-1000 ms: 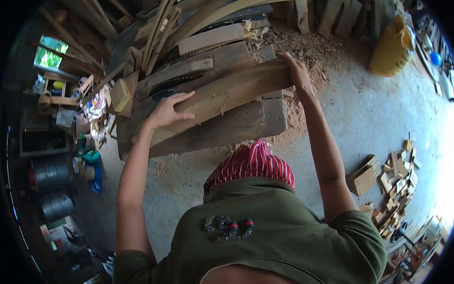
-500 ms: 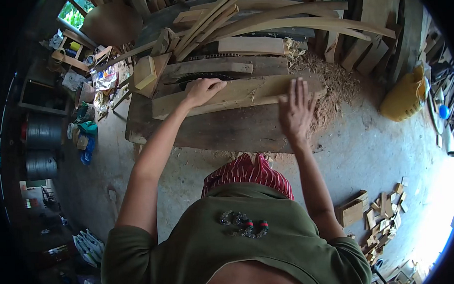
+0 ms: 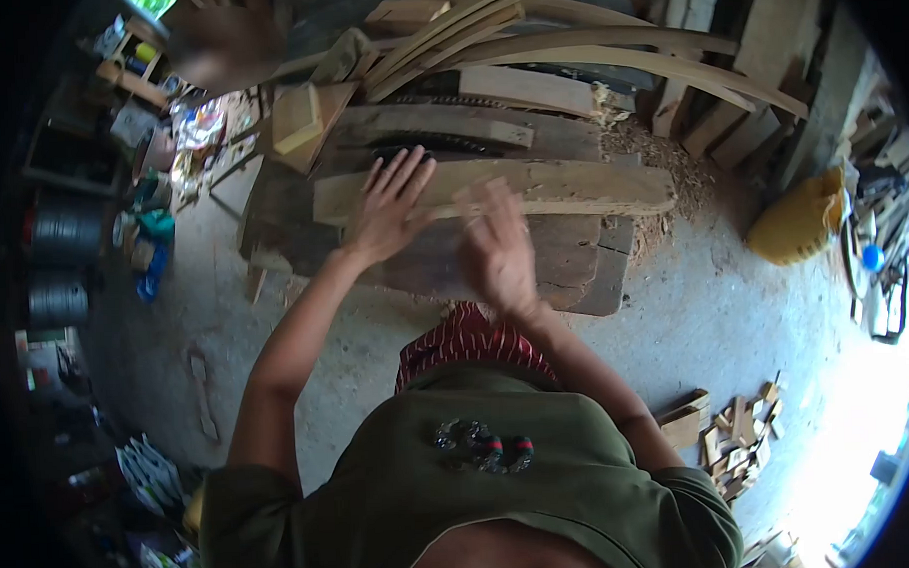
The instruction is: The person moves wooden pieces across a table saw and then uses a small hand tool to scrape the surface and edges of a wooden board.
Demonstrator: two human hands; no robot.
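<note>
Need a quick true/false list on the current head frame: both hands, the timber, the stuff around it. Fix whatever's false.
1. The left hand, fingers extended, overlaps the left half of the long timber in the view. True.
2. The right hand is holding the yellow container. False: it is beside the left hand, blurred, at the timber's near edge; the container is on the floor, off to the right.
3. Curved wooden strips lie beyond the timber, farther from the person. True.
4. The small offcuts are piled on the workbench. False: they are on the floor at the right.
5. Wood shavings lie near the timber's right end. True.
</note>
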